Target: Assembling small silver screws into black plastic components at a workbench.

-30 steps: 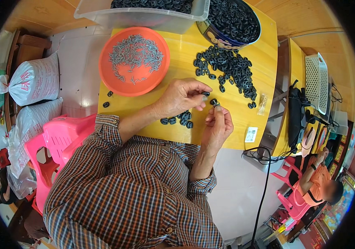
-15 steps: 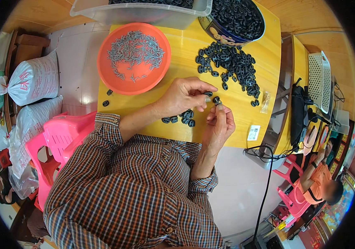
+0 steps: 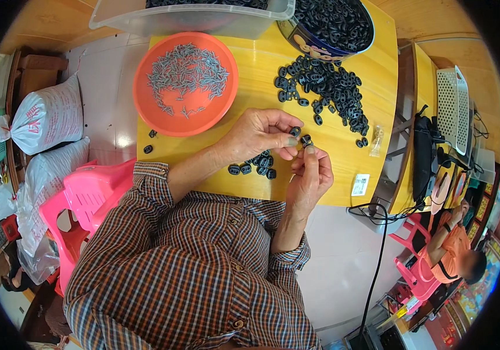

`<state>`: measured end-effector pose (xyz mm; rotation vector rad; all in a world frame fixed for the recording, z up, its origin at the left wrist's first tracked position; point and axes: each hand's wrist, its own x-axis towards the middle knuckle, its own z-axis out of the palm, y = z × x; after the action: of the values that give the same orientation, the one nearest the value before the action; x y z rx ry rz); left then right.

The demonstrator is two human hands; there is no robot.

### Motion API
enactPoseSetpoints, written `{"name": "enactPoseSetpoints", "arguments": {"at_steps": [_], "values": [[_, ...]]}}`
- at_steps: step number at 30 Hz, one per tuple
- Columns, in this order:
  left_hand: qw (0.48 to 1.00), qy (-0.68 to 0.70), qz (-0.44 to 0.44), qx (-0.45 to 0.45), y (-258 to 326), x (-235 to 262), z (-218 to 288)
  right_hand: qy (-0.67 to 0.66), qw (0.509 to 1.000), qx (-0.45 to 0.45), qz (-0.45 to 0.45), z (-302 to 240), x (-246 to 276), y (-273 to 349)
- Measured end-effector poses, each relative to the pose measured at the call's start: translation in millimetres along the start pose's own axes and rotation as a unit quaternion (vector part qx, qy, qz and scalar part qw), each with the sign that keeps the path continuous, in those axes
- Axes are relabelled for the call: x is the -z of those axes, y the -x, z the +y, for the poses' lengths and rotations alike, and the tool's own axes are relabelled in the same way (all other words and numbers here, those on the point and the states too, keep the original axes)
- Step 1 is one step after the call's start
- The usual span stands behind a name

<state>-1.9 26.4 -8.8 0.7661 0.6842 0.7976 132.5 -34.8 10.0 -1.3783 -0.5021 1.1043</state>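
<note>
My left hand (image 3: 266, 134) pinches a small black oval two-hole cord-lock piece (image 3: 295, 132) between thumb and fingers. Just to its right, my right hand (image 3: 313, 174) grips another small black piece (image 3: 306, 140) at its fingertips. The two pieces are close together; whether they touch I cannot tell. Below my left hand, several black cord locks (image 3: 262, 165) lie in a small group near the table's front edge. Farther off, a loose heap of black two-hole pieces (image 3: 326, 84) spreads over the yellow table (image 3: 255, 70).
An orange bowl (image 3: 187, 123) of small silver spring-like pieces stands at the left. Behind are a clear plastic bin (image 3: 197, 22) and a round tin (image 3: 311, 46), both with black parts. A pink chair (image 3: 95, 192) is at left; a seated person (image 3: 451, 251) is at far right.
My left fingers have shifted slightly, and the black piece between them shows more fully. Both hands stay in nearly the same place; the view has turned a little.
</note>
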Motion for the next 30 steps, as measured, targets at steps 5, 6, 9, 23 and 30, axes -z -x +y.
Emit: {"name": "enactPoseSetpoints", "arguments": {"at_steps": [5,6,9,23,30], "values": [[1.0,-0.002,0.017,0.004,1,-1,3,0.003,1.0,0.004,0.007,1,0,0],[0.999,-0.018,0.025,0.009,1,-1,2,0.002,1.0,0.005,0.008,1,0,1],[0.999,-0.009,0.031,0.012,-1,3,-3,0.001,1.0,0.002,0.005,0,-1,1],[0.999,-0.022,0.026,-0.01,-1,2,-7,0.006,1.0,-0.001,0.012,3,-1,0],[0.997,-0.069,0.016,0.004,0,2,-2,0.018,1.0,0.001,0.016,3,-2,0]]}}
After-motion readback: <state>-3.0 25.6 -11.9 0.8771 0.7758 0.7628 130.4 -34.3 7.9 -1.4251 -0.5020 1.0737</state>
